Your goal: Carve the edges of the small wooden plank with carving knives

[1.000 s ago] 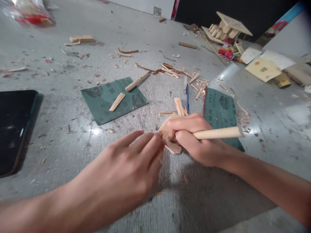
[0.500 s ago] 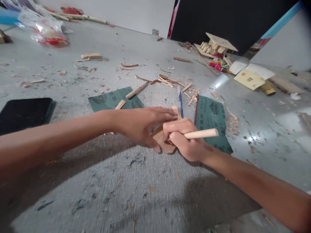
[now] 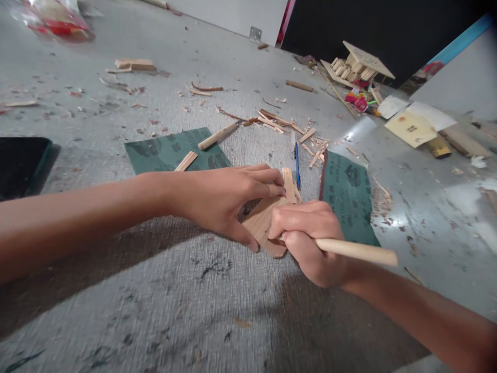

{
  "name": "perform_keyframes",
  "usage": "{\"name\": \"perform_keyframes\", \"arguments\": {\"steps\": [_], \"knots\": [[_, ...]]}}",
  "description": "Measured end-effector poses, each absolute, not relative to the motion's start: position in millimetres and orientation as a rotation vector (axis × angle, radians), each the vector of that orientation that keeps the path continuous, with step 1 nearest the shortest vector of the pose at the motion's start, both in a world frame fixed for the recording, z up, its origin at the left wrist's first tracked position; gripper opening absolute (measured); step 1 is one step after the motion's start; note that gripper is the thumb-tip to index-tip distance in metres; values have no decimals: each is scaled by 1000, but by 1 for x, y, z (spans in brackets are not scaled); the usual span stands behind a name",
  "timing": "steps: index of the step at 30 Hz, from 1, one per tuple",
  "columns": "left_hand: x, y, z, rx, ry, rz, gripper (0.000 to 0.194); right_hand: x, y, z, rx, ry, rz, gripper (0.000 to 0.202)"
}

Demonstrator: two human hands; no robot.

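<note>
The right hand (image 3: 310, 238) is closed around a round-handled wooden tool (image 3: 359, 251), its working end hidden behind the fist where it meets the flat carved wooden piece (image 3: 258, 221). That piece lies on the grey tabletop (image 3: 217, 311) between the hands; the left hand (image 3: 225, 204) grips it across, thumb at the near edge and fingers at the far one — the contact under the fingertips is out of sight. The left arm and hand cover the near part of one green sandpaper sheet (image 3: 155, 153); the right hand overlaps another sandpaper sheet (image 3: 349, 191). The frame cuts off a dark phone (image 3: 23, 163) at left. Beyond the piece stands out a slim blue implement (image 3: 297, 166), too small to identify.
</note>
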State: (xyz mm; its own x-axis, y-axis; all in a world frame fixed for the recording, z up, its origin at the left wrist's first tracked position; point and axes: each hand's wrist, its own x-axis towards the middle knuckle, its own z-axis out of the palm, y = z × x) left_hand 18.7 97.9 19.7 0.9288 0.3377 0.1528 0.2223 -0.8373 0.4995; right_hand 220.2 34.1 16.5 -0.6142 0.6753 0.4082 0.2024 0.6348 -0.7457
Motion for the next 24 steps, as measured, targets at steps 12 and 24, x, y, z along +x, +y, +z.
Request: {"name": "perform_keyframes", "arguments": {"steps": [12, 24], "knots": [[17, 99, 18, 2595, 461, 277, 85, 254, 11, 6, -696, -2227, 828, 21], [16, 95, 38, 2551, 579, 190, 83, 288, 13, 26, -1066, -1880, 566, 16]]}}
